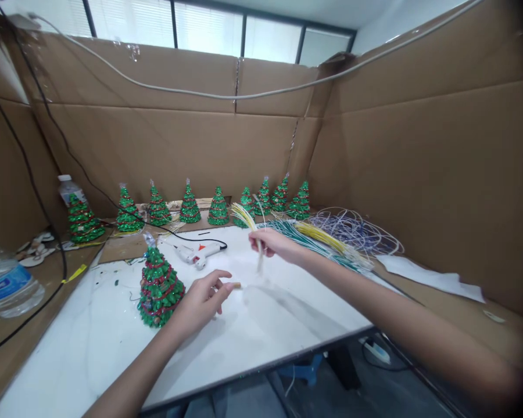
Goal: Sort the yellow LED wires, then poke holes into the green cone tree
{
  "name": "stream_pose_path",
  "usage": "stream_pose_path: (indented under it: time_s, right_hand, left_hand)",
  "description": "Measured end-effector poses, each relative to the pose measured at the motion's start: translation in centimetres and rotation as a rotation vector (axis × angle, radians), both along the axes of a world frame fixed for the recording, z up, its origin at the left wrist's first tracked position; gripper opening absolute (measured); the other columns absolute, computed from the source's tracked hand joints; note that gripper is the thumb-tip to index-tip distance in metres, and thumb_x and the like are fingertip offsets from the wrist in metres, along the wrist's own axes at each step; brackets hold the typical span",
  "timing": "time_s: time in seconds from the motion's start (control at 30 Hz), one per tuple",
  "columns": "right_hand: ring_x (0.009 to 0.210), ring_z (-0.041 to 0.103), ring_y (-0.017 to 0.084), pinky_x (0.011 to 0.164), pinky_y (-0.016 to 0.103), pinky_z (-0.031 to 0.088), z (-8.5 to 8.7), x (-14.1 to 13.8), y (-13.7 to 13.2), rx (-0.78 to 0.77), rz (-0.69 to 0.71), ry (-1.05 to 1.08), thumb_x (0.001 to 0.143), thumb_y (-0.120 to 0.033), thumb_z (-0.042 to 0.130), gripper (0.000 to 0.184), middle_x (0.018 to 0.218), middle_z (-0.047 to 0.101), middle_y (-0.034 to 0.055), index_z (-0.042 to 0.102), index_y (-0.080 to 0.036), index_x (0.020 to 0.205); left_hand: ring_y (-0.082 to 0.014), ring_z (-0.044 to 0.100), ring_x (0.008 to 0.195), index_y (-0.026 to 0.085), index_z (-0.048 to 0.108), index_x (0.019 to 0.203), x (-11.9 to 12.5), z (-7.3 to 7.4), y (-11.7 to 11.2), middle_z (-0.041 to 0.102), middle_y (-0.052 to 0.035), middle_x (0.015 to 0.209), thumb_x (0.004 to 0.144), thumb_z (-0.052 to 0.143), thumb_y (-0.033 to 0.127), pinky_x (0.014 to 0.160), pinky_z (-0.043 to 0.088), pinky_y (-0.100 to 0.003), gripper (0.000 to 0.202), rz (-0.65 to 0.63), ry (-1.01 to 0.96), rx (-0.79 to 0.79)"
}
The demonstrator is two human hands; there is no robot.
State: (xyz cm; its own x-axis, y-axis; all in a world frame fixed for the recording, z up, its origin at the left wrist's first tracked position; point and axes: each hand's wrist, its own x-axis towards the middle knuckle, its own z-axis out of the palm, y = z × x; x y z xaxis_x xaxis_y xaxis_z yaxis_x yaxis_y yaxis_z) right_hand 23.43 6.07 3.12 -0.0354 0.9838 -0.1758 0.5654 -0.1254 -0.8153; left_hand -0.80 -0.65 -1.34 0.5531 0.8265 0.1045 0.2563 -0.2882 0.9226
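Observation:
My right hand [272, 242] is closed around a bundle of thin yellow and white wires [243, 215], raised over the white tabletop [287, 325]. The upper ends fan out to the left, and the pale lower ends hang blurred below the fist. My left hand [207, 293] is low over the table with its fingers curved and apart. A small brown stick-like piece [237, 285] is at its thumb tip; I cannot tell whether they touch. Just left of that hand stands a green glittery Christmas tree ornament [159, 287] with red garlands and a clear top.
A white glue gun [198, 253] lies behind my left hand. Several similar trees [189, 203] line the back. Green and yellow wire bundles [322, 238] and tangled white-purple wires [357, 229] lie at right. A water bottle [11, 284] is at left; cardboard walls [157, 139] surround the table.

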Motion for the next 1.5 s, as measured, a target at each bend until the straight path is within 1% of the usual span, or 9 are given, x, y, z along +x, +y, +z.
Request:
stream_pose_path:
  time_s: [0.1, 0.23, 0.6, 0.83, 1.03, 1.2, 1.3, 1.4, 1.5]
  right_hand:
    - [0.106, 0.06, 0.021, 0.088, 0.043, 0.053, 0.5, 3.8, 1.6, -0.009, -0.091, -0.209, 0.092, -0.038, 0.057, 0.038, 0.124, 0.059, 0.0093, 0.056, -0.017, 0.124]
    - [0.106, 0.06, 0.021, 0.089, 0.043, 0.053, -0.8, 6.8, 2.3, -0.005, -0.117, -0.48, 0.092, -0.039, 0.057, 0.038, 0.124, 0.059, 0.0084, 0.057, -0.017, 0.123]
    - [0.106, 0.06, 0.02, 0.089, 0.042, 0.053, -4.6, 7.4, 1.8, 0.093, -0.067, -0.92, 0.093, -0.038, 0.057, 0.037, 0.125, 0.059, 0.0093, 0.057, -0.018, 0.124]
    - [0.104, 0.061, 0.019, 0.088, 0.042, 0.053, -5.1, 7.2, 1.3, 0.2, -0.148, -0.898, 0.093, -0.039, 0.056, 0.036, 0.122, 0.06, 0.0088, 0.058, -0.017, 0.121]
    - [0.084, 0.063, 0.02, 0.064, 0.027, 0.042, -5.3, 7.6, 1.1, 0.324, -0.248, -0.761, 0.088, -0.04, 0.054, 0.026, 0.09, 0.07, 0.0065, 0.068, -0.018, 0.089]
    - [0.064, 0.059, 0.018, 0.056, 0.027, 0.037, -5.6, 8.3, 1.2, 0.383, -0.332, -0.606, 0.079, -0.048, 0.058, 0.034, 0.07, 0.069, 0.0053, 0.074, -0.017, 0.082]
    - [0.061, 0.059, 0.019, 0.057, 0.028, 0.04, -5.2, 8.4, 1.6, 0.407, -0.391, -0.53, 0.076, -0.047, 0.061, 0.037, 0.065, 0.069, 0.0066, 0.077, -0.015, 0.085]
    - [0.056, 0.058, 0.019, 0.055, 0.029, 0.04, -4.7, 8.4, 2.0, 0.409, -0.407, -0.472, 0.073, -0.04, 0.063, 0.032, 0.059, 0.068, 0.0054, 0.079, -0.014, 0.085]
    - [0.053, 0.058, 0.018, 0.054, 0.028, 0.041, -4.6, 8.2, 2.3, 0.4, -0.401, -0.437, 0.072, -0.037, 0.064, 0.029, 0.059, 0.069, 0.0043, 0.079, -0.016, 0.084]
  left_hand:
    - [-0.0121, 0.056, 0.058, 0.016, 0.06, 0.106, -0.1, 0.3, -0.1, 0.057, 0.0004, 0.074, 0.091, 0.048, 0.047, 0.053, 0.044, -0.023, 0.037, -0.016, 0.006, 0.051]
    - [-0.0113, 0.055, 0.057, 0.016, 0.064, 0.095, -0.1, 0.6, 0.0, 0.058, 0.0001, 0.07, 0.093, 0.046, 0.044, 0.055, 0.042, -0.023, 0.034, -0.041, 0.01, 0.107]
    - [-0.012, 0.053, 0.053, 0.014, 0.063, 0.086, 0.5, 0.3, 0.4, 0.054, 0.0013, 0.062, 0.09, 0.047, 0.039, 0.052, 0.039, -0.023, 0.03, -0.059, 0.041, 0.117]
    - [-0.013, 0.052, 0.056, 0.014, 0.066, 0.087, 0.1, 0.8, 0.2, 0.054, 0.0008, 0.061, 0.09, 0.049, 0.039, 0.052, 0.038, -0.022, 0.031, -0.041, 0.039, 0.161]
    - [-0.0123, 0.05, 0.059, 0.014, 0.068, 0.087, -0.2, 1.3, 0.0, 0.063, -0.0015, 0.068, 0.089, 0.053, 0.039, 0.055, 0.037, -0.023, 0.029, -0.059, 0.041, 0.205]
    - [-0.0129, 0.053, 0.063, 0.015, 0.069, 0.085, -0.1, 1.3, -0.1, 0.069, -0.0048, 0.078, 0.087, 0.055, 0.034, 0.06, 0.041, -0.024, 0.024, -0.098, 0.062, 0.243]
    - [-0.0134, 0.055, 0.061, 0.016, 0.07, 0.086, -0.4, 1.2, -0.5, 0.07, -0.0061, 0.076, 0.089, 0.053, 0.033, 0.06, 0.044, -0.025, 0.025, -0.115, 0.059, 0.402]
    - [-0.0164, 0.058, 0.06, 0.018, 0.069, 0.08, -2.1, 2.0, -1.3, 0.067, -0.0063, 0.068, 0.089, 0.051, 0.032, 0.06, 0.048, -0.029, 0.025, 0.036, 0.039, 0.7]
    - [-0.02, 0.062, 0.067, 0.022, 0.065, 0.076, -5.2, 3.9, -1.5, 0.066, -0.0056, 0.07, 0.084, 0.057, 0.032, 0.063, 0.052, -0.033, 0.016, 0.459, -0.101, 0.988]
